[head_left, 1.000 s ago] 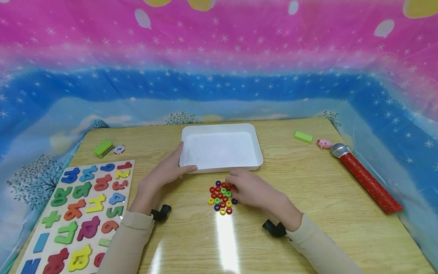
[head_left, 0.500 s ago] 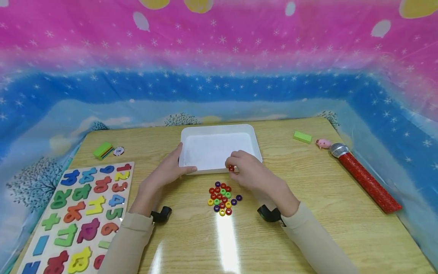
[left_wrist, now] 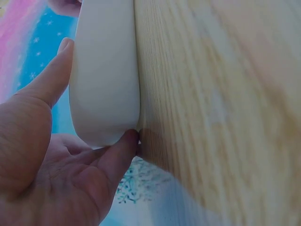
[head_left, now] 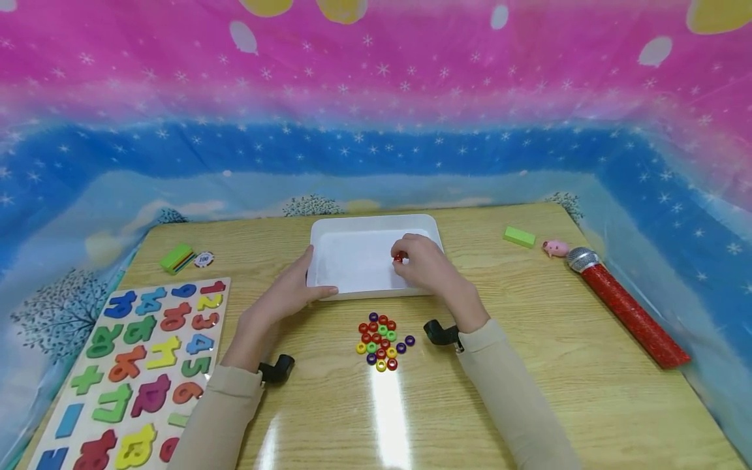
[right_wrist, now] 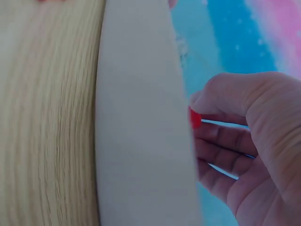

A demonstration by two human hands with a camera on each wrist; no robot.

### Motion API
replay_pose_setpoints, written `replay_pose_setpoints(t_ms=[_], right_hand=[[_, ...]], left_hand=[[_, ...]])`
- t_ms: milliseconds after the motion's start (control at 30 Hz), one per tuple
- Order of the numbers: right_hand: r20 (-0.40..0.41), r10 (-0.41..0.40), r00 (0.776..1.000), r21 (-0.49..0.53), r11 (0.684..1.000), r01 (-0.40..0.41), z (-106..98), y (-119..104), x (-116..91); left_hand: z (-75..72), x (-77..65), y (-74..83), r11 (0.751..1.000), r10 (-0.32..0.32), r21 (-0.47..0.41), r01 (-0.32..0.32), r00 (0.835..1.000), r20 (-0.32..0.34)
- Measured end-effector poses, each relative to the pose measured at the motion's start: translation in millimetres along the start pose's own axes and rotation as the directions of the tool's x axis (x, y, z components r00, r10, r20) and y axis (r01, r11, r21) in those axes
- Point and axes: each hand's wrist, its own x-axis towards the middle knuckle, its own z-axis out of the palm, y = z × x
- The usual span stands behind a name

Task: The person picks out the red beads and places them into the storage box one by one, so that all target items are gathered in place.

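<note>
A shallow white tray lies on the table. My left hand holds its near left corner, thumb along the front rim and fingers against the left side; the left wrist view shows a fingertip low at the tray's base. Over the tray's right part, my right hand pinches a red ring-shaped bead between thumb and fingers. In the right wrist view the red bead shows partly behind the tray wall. A loose group of red, green, yellow and purple beads lies on the table in front of the tray.
A number puzzle board covers the left side. Behind it are a green block stack and a poker chip. At right lie a green block, a pink toy pig and a red microphone.
My right hand has lifted a red bead from the group and carried it forward over the tray. Two purple beads at the group's right edge are now uncovered. My left hand stays put.
</note>
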Motion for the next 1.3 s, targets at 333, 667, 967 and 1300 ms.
replay_pose_setpoints(t_ms=[333, 667, 967, 1300], right_hand=[[0.069, 0.147, 0.987, -0.010, 0.989, -0.147, 11.9, 28.3, 9.9], [0.064, 0.119, 0.991, -0.082, 0.990, -0.113, 15.0, 31.2, 7.4], [0.000, 0.108, 0.994, 0.020, 0.994, -0.108, 16.4, 30.4, 8.6], [-0.019, -0.013, 1.000, 0.094, 0.995, 0.014, 5.0, 17.9, -2.8]], left_hand=[[3.1, -0.2, -1.0, 1.000, -0.003, 0.006, 0.003, 1.000, -0.007], [6.4, 3.1, 3.0, 0.999, 0.033, -0.001, -0.033, 0.999, -0.016], [4.8, 1.1, 2.5, 1.000, 0.014, -0.003, -0.014, 1.000, -0.014], [1.8, 1.5, -1.5, 1.000, 0.005, 0.007, -0.005, 1.000, -0.012]])
